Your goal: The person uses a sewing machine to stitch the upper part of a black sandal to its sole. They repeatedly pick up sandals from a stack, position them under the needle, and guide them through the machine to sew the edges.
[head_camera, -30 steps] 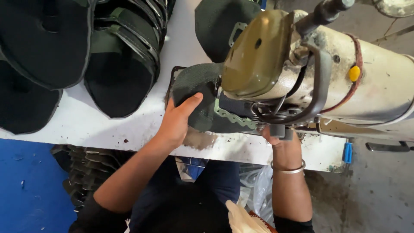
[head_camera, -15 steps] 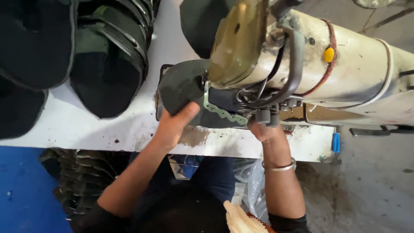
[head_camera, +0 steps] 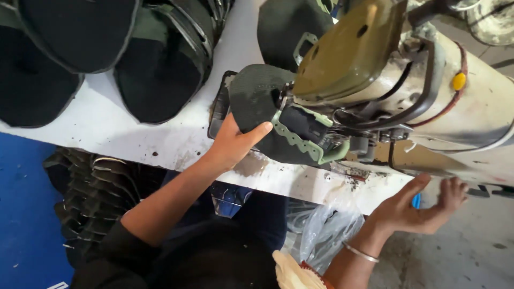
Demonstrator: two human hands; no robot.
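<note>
My left hand [head_camera: 233, 144] is gripping the dark grey-green shoe upper with its pale green trim [head_camera: 257, 101], holding it just ahead of my fingers under the head of the cream and olive sewing machine [head_camera: 423, 91]. My right hand [head_camera: 423, 208] is hanging open and empty below the white table edge [head_camera: 300, 184], fingers spread, well apart from the upper.

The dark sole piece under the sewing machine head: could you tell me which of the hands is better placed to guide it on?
Left. The left hand already grips the dark sole piece at its edge, while the right hand hangs open, off the table edge and touching nothing.
</note>
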